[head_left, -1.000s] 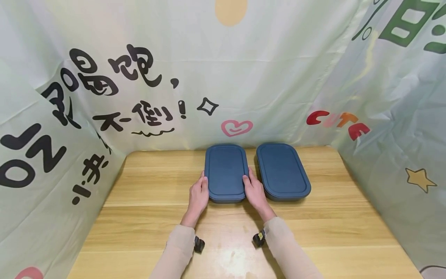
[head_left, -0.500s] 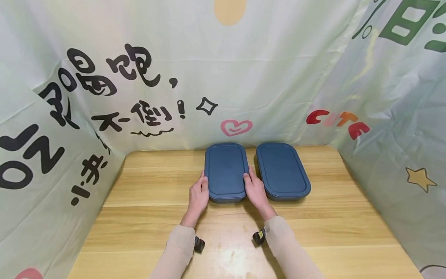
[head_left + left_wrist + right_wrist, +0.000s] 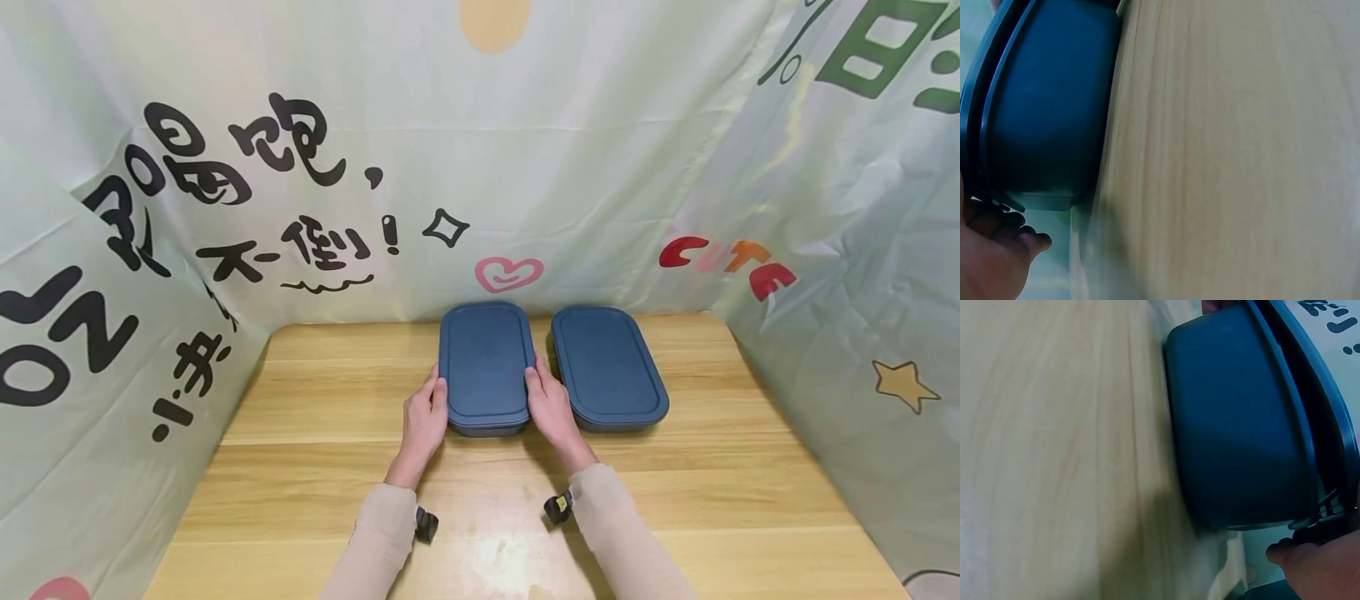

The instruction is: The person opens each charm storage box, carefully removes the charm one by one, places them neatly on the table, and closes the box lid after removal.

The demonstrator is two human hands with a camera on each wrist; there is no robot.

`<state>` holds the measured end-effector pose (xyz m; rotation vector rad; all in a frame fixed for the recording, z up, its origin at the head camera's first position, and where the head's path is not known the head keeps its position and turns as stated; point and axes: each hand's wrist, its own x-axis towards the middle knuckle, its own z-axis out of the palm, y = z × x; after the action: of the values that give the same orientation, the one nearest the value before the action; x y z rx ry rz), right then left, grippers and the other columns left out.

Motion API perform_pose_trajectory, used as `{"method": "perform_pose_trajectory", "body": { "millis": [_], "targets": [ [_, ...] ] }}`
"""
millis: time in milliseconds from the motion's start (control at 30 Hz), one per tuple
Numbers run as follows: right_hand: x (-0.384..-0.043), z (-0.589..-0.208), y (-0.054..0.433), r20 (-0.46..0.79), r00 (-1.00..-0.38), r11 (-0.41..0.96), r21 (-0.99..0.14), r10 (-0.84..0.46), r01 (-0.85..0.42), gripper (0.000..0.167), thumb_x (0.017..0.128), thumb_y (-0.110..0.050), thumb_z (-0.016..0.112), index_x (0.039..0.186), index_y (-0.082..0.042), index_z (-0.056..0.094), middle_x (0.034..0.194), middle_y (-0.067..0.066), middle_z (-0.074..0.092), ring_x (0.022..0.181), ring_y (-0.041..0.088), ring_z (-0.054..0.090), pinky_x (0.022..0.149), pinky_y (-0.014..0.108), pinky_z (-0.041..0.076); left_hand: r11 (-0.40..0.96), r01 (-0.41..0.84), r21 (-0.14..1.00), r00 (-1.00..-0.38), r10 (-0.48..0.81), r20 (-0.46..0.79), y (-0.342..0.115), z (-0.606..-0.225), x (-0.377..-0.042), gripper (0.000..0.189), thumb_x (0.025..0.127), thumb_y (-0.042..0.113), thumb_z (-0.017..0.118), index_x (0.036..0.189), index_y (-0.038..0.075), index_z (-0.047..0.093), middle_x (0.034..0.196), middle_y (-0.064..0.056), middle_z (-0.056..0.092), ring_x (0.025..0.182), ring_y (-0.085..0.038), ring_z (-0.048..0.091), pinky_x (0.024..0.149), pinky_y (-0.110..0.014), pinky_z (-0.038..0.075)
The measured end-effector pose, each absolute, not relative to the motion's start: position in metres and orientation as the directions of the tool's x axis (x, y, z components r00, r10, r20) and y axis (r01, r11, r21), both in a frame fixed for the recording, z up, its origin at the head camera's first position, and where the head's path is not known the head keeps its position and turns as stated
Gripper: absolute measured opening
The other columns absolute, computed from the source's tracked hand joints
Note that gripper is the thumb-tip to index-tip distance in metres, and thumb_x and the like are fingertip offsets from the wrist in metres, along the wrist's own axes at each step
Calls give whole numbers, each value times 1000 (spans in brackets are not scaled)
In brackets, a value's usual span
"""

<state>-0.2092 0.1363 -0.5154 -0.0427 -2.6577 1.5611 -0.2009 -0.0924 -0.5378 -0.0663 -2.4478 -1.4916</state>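
Observation:
A dark blue rectangular lunch box stands at the far middle of the table. Its matching lid sits over it, and both wrist views reveal a dark gap between the lid's edge and the box rim. My left hand grips the lid's left side, thumb along the edge and fingers beneath. On the opposite side, my right hand holds the lid the same way. In the right wrist view, small clip-like parts show beside the fingers. What the box contains is hidden.
A second dark blue lidded box stands just right of my right hand. The wooden table has printed cloth hanging behind it and along both sides.
The lid has risen slightly, its far edge shifting a little upward in the head view. Both hands have kept their hold and moved up slightly with it. The second box stays put.

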Motion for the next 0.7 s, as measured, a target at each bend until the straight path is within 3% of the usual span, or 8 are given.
{"method": "perform_pose_trajectory", "body": {
  "millis": [100,267,367,433,500,567,600,700],
  "targets": [
    [-210,-513,135,53,-997,490,-871,49,-23,60,116,-38,33,168,-10,28,170,18,35,155,41,37,127,57,30,464,181,867,-961,-105,256,-94,-537,-201,48,114,27,47,154,2,52,153,-21,55,138,-40,58,114,-55,48],
    [-207,-505,129,95,-994,491,-869,50,-58,58,116,-34,34,167,-7,30,169,19,37,154,41,38,126,57,32,429,166,888,-964,-120,238,-98,-537,-200,47,114,28,47,156,7,51,152,-20,57,106,-34,68,104,-50,53],
    [-206,-500,123,114,-991,499,-864,64,-68,57,115,-33,36,166,-7,32,167,18,40,152,41,41,125,56,34,410,150,900,-968,-126,218,-101,-537,-200,47,114,29,47,157,10,50,113,-22,75,75,-22,57,85,-39,53],
    [-205,-496,120,116,-991,501,-863,68,-67,57,115,-33,36,166,-8,32,167,16,40,152,40,42,125,56,35,403,144,904,-968,-131,213,-103,-537,-199,47,114,28,47,157,9,51,80,-11,65,67,-14,48,75,-34,49],
    [-204,-491,117,117,-991,498,-864,64,-70,57,115,-34,36,167,-9,32,167,15,40,152,39,42,125,55,35,388,139,911,-970,-132,205,-105,-537,-199,47,114,27,48,157,9,51,67,-3,45,59,-12,37,66,-30,41],
    [-204,-487,115,115,-992,486,-870,51,-76,58,115,-34,36,167,-10,30,169,15,37,154,38,39,126,55,34,372,138,918,-969,-142,203,-107,-537,-199,46,113,25,49,156,9,52,68,-6,47,59,-11,37,65,-28,39],
    [-204,-485,114,115,-993,479,-874,42,-80,58,115,-34,37,167,-10,29,170,15,35,155,37,38,126,55,33,363,139,921,-967,-150,205,-107,-537,-199,45,113,24,49,155,9,53,73,-10,56,60,-12,38,67,-27,41],
    [-206,-480,110,112,-994,459,-884,21,-90,59,115,-34,39,167,-9,29,170,16,34,157,35,34,128,54,31,344,130,930,-963,-182,201,-109,-536,-199,44,111,21,53,153,8,56,110,-22,75,71,-15,53,74,-26,48]
  ]
}}
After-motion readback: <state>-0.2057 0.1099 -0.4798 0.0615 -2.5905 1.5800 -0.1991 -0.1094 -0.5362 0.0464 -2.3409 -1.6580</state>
